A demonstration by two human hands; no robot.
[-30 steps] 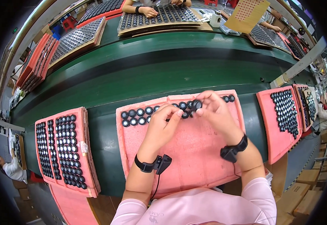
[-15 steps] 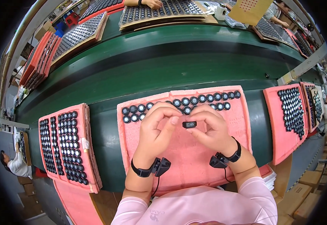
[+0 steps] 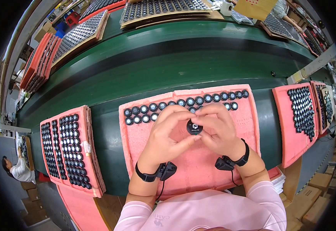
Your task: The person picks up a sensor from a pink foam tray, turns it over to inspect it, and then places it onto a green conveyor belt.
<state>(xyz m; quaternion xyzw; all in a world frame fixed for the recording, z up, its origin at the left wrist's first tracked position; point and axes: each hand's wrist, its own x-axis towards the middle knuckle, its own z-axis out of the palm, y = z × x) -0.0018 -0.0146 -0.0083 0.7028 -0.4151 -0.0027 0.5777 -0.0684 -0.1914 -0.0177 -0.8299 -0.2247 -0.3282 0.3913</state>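
A small, round black piece (image 3: pixel 193 128) with a white mark on its flat face is held above the pink foam sheet (image 3: pixel 183 161). My right hand (image 3: pixel 220 127) grips it from the right between thumb and fingers. From the left, the thumb and forefinger of my left hand (image 3: pixel 168 134) close around its rim, the thumb at the lower edge. Just beyond my hands, two rows of similar round black pieces (image 3: pixel 190 101) with pale tops stand on the foam. My fingers hide some of them. Each wrist wears a black strap with a small device.
Pink foam trays of round pieces flank me, one stack at the left (image 3: pixel 89 154) and one tray at the right (image 3: pixel 283 127). Beyond runs a green conveyor belt (image 3: pixel 168 57). More loaded trays (image 3: pixel 164 13) stand across it, and a co-worker's arm (image 3: pixel 291 19) reaches in far right.
The black piece has turned from edge-on to showing its flat marked face. My left thumb and fingers have come in around it. Across the belt, a co-worker's hand has left the far tray.
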